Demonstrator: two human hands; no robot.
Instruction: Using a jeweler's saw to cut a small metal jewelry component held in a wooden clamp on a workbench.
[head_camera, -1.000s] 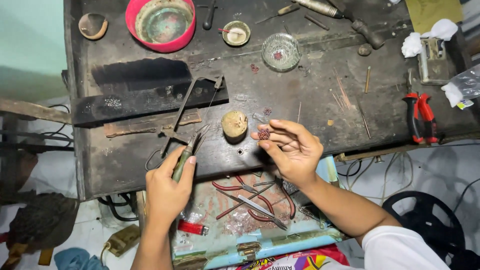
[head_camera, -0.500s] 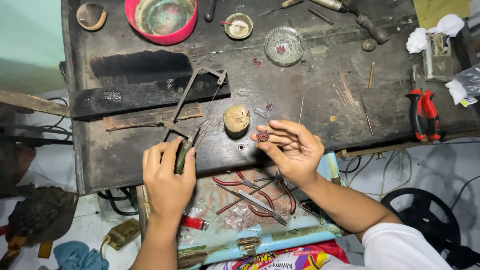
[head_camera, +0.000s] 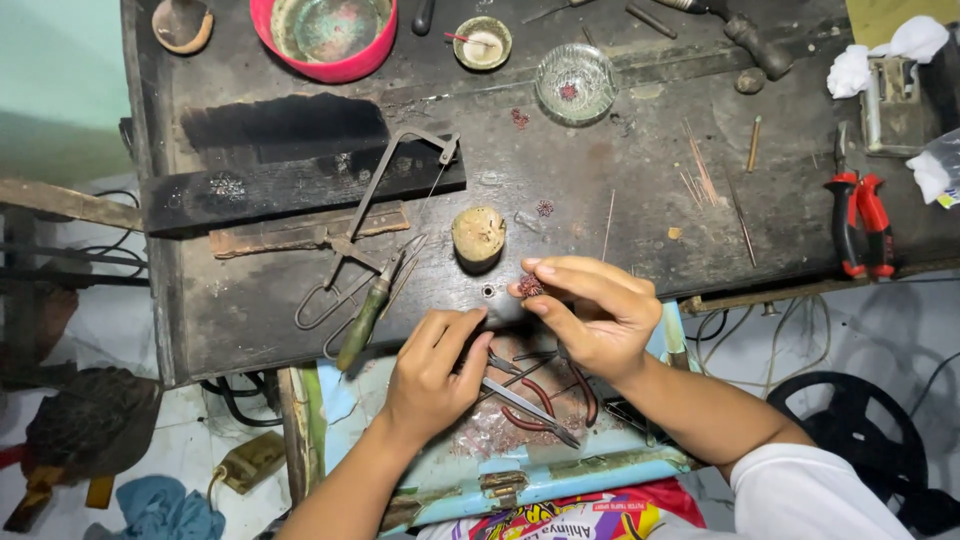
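Just below the round wooden block (head_camera: 479, 234), a tiny, light, fragile beaded piece (head_camera: 530, 286) is pinched at its edges by right hand (head_camera: 590, 315) fingers; left hand (head_camera: 432, 372) fingers curled, holding nothing.

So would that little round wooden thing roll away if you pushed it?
Probably not. The wooden block looks short and seems to sit on a flat face, so it would likely slide. It looks solid, so probably stiff and not fragile. Tipped on edge, it might roll.

Wooden puck (head_camera: 478, 234) left of beaded piece (head_camera: 530, 286); pliers (head_camera: 860, 222) far right, probably on bench (head_camera: 640, 240).
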